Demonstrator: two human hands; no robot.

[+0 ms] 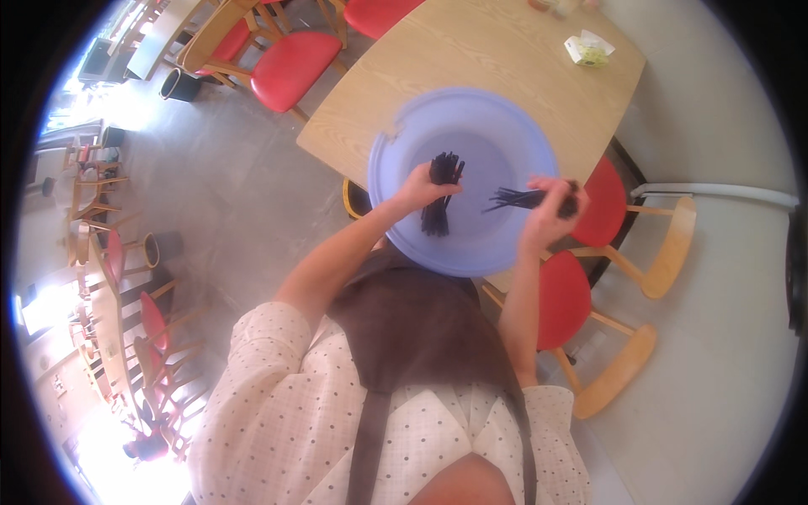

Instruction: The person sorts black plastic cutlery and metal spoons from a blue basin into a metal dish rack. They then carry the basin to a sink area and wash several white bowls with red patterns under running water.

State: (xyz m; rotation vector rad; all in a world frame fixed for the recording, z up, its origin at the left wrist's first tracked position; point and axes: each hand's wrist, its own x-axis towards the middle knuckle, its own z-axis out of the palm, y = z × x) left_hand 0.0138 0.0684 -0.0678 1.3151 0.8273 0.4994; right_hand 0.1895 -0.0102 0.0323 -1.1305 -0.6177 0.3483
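A round lavender plastic basin (464,110) with a wide rim sits at the near end of the wooden table. Over its left half, my left hand (424,186) grips a bundle of black chopsticks (437,218), whose ends fan out above and below the fingers. My right hand (550,211), slightly blurred, holds a second black chopstick bundle (521,198) above the basin's right rim. That bundle's thin ends splay leftward over the basin, and its thick end shows beside my fingers. The two bundles are apart.
The wooden table (480,50) bears a tissue pack (588,50) near its far right corner. Red-seated chairs (564,300) stand at right, between table and wall (726,271). Another red chair (297,69) is at far left. Waste bins (180,85) stand on the grey floor (252,183).
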